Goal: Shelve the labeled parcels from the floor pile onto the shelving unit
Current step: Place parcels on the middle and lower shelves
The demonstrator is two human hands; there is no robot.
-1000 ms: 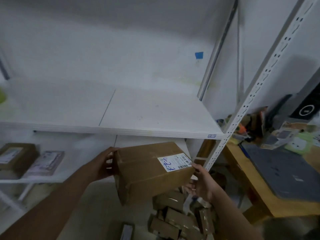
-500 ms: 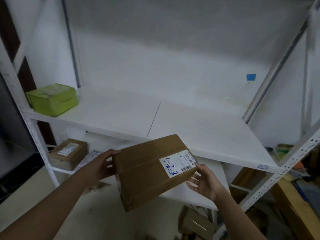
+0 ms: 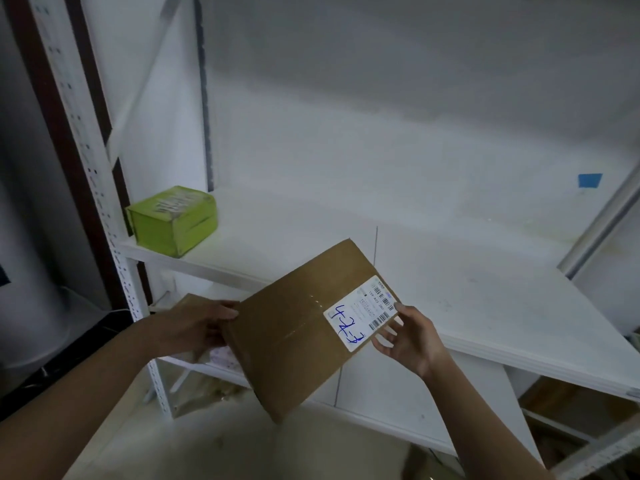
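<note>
I hold a brown cardboard parcel [image 3: 298, 327] tilted in the air, in front of the white shelving unit's middle shelf [image 3: 485, 296]. A white label with a barcode and blue handwriting sits on its right end. My left hand [image 3: 194, 327] grips the parcel's left edge, thumb on top. My right hand [image 3: 408, 337] supports the right end by the label, fingers spread against it. The parcel's far corner overlaps the shelf's front edge.
A green box [image 3: 173, 220] stands at the left end of the middle shelf. A lower shelf [image 3: 398, 393] carries a brown parcel [image 3: 188, 303], mostly hidden behind my left hand. White perforated uprights [image 3: 114, 237] frame the unit. Blue tape [image 3: 589, 180] marks the back wall.
My view has swung left and closer to the shelf. The parcel has risen slightly toward the middle shelf and turned flatter, both hands still on it. The floor pile has left the view.
</note>
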